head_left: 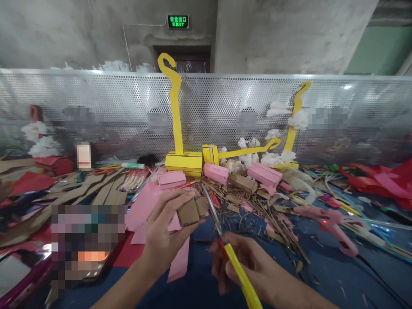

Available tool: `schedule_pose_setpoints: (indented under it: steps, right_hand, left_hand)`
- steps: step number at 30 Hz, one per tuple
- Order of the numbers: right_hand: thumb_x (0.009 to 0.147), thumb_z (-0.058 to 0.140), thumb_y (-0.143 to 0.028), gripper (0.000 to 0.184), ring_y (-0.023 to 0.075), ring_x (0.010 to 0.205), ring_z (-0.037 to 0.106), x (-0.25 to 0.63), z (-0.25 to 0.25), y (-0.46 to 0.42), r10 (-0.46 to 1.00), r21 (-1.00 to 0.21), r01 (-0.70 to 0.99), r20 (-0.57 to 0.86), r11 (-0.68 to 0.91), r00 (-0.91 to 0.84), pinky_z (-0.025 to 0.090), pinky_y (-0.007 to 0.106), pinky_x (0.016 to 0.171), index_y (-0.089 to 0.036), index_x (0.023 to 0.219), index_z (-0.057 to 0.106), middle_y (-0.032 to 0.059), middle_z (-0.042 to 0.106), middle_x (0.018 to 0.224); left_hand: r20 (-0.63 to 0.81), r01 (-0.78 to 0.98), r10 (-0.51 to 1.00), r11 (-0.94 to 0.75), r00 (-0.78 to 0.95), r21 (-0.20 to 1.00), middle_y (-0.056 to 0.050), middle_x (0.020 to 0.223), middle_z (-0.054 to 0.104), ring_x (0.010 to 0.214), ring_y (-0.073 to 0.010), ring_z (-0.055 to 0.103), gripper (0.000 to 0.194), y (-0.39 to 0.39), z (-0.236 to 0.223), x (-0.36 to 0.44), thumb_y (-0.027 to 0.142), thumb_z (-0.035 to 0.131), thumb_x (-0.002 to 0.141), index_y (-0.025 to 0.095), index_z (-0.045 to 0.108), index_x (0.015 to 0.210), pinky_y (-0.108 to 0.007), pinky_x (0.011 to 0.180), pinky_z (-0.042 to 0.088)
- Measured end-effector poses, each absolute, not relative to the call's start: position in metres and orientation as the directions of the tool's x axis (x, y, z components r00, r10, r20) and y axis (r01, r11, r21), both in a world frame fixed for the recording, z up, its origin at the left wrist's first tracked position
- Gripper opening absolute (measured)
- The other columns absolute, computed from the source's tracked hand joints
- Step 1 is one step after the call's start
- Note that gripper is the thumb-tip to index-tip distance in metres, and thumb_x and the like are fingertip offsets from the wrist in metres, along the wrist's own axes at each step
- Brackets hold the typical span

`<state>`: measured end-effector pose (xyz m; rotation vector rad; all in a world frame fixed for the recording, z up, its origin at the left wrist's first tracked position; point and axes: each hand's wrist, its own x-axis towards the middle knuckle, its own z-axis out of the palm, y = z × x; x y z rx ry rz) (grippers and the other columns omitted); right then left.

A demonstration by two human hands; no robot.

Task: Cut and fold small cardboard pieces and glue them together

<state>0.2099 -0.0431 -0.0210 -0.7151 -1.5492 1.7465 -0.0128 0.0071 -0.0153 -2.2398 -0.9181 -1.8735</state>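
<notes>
My left hand (164,234) pinches a small piece of brown cardboard (189,213) between thumb and fingers; a second flap of it sticks out on the right. My right hand (240,262) is wrapped round scissors (215,214) with red and yellow handles, their blades pointing up and away, just right of the cardboard. Whether the blades touch the cardboard I cannot tell. Behind the hands lie small pink paper-covered boxes (172,179) and a bare cardboard box (243,183). A tall yellow hook-topped stem (175,111) rises from a yellow box base (183,162).
Cardboard scraps and thin sticks (273,219) litter the blue table (206,287). A pink glue gun (337,227) with a black cord lies at right. Pink paper (144,210) lies under my left hand. A perforated metal screen (128,111) closes off the back.
</notes>
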Motion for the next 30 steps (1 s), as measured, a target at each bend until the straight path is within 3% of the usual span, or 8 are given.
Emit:
schedule_pose_setpoints:
  steps: [8, 17, 30]
  right_hand:
    - [0.081, 0.072, -0.063, 0.057, 0.0119, 0.065, 0.059, 0.211, -0.023, -0.042, 0.777, -0.993, -0.118, 0.051, -0.030, -0.628, 0.047, 0.026, 0.063, -0.014, 0.105, 0.055, 0.0023, 0.061, 0.079]
    - [0.086, 0.069, -0.060, 0.051, 0.0107, 0.065, 0.060, 0.211, -0.022, -0.043, 0.772, -0.991, -0.117, 0.029, -0.059, -0.635, 0.048, 0.025, 0.063, -0.015, 0.102, 0.054, 0.0052, 0.063, 0.087]
    - [0.086, 0.069, -0.061, 0.050, 0.0095, 0.060, 0.060, 0.208, -0.024, -0.044, 0.761, -0.985, -0.134, 0.005, -0.109, -0.648, 0.048, 0.024, 0.059, -0.014, 0.095, 0.054, 0.0043, 0.062, 0.082]
  left_hand:
    - [0.931, 0.536, 0.363, -0.796, 0.050, 0.282, -0.006, 0.116, 0.063, 0.108, -0.0214, 0.061, 0.053, 0.003, -0.008, -0.011, 0.018, 0.082, 0.077, 0.024, 0.061, 0.125, -0.035, 0.094, 0.055]
    - [0.920, 0.506, 0.391, -0.799, 0.028, 0.324, -0.006, 0.119, 0.061, 0.112, -0.0216, 0.060, 0.053, 0.006, -0.013, -0.011, 0.016, 0.083, 0.076, 0.025, 0.061, 0.123, -0.035, 0.096, 0.054]
    - [0.896, 0.454, 0.443, -0.799, 0.001, 0.395, -0.007, 0.120, 0.059, 0.113, -0.0229, 0.059, 0.052, 0.010, -0.020, -0.011, 0.017, 0.083, 0.076, 0.025, 0.061, 0.123, -0.038, 0.095, 0.055]
